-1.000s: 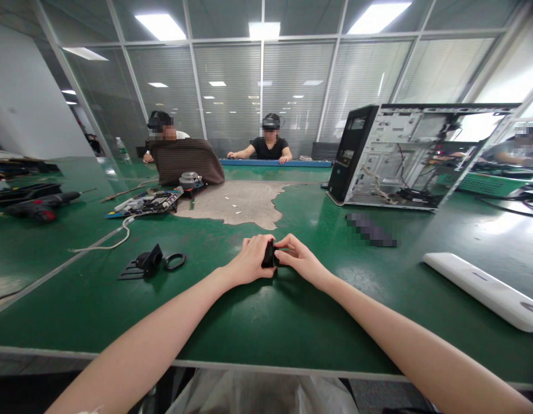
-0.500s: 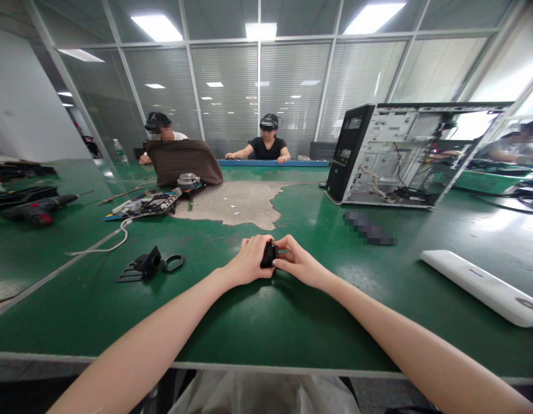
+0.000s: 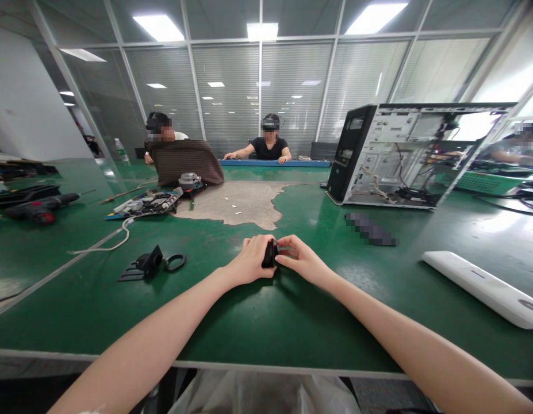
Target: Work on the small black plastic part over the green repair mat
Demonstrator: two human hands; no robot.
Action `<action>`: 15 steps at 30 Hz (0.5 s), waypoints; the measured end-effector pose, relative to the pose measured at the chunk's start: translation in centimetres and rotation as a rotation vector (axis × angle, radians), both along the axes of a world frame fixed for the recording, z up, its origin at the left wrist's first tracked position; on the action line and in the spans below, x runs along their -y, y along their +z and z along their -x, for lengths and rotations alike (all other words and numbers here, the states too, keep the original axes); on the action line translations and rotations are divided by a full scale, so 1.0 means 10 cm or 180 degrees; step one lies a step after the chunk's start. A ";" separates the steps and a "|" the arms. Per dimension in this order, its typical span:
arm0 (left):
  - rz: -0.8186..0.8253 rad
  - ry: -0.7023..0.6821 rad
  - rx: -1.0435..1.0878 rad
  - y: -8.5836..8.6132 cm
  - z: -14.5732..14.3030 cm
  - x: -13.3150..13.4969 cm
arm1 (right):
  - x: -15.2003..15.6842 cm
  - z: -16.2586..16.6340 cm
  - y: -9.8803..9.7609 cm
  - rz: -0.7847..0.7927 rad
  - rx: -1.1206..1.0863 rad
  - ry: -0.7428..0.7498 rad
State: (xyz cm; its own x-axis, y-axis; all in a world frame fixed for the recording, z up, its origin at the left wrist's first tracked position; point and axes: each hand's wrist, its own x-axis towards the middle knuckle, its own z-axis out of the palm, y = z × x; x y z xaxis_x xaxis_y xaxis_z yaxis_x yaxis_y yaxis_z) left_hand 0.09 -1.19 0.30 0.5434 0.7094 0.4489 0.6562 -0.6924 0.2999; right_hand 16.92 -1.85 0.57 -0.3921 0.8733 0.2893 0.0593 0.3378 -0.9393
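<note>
Just above the green tabletop [image 3: 232, 322], my left hand [image 3: 248, 260] is closed round a small black plastic part [image 3: 269, 256]; its exact kind is unclear. From the other side, my right hand [image 3: 304, 261] touches the part's right end with thumb and fingertips, the fingers bent in a pinch. The palm of my left hand hides much of the part. To the left on the table lie a black bracket-like piece [image 3: 149, 263] with a slotted foot and, beside it, a black ring [image 3: 175, 263].
An opened computer case [image 3: 350, 155] stands at the right, behind a blurred dark object [image 3: 369, 229] and a long white device [image 3: 482, 287]. A circuit board [image 3: 149, 204], white cable [image 3: 119, 241] and cordless drill [image 3: 42, 210] are leftward. Co-workers sit beyond.
The fingers of my right hand have shifted slightly and spread a little at the part's right end. My left hand keeps its hold in nearly the same place.
</note>
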 end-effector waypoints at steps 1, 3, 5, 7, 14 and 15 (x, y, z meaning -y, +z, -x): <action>-0.0001 0.0000 0.0006 0.00 0.00 0.00 | 0.00 -0.01 0.00 0.0027 0.0018 -0.0010; -0.0010 -0.0010 0.0003 0.00 0.00 0.00 | -0.01 -0.02 0.00 0.0032 0.0067 -0.0103; -0.0022 -0.0019 -0.0010 0.00 0.00 0.00 | -0.03 -0.05 0.00 0.0047 0.0136 -0.0322; -0.0023 -0.0015 -0.0018 0.00 0.00 0.00 | -0.04 -0.08 0.00 0.0141 0.0164 -0.0564; 0.0033 0.0006 0.0029 0.00 -0.02 0.01 | -0.03 -0.03 0.03 0.0487 -0.0063 -0.0257; 0.0039 0.0008 0.0041 0.00 -0.02 0.02 | -0.03 -0.01 0.03 0.0500 -0.0097 -0.0250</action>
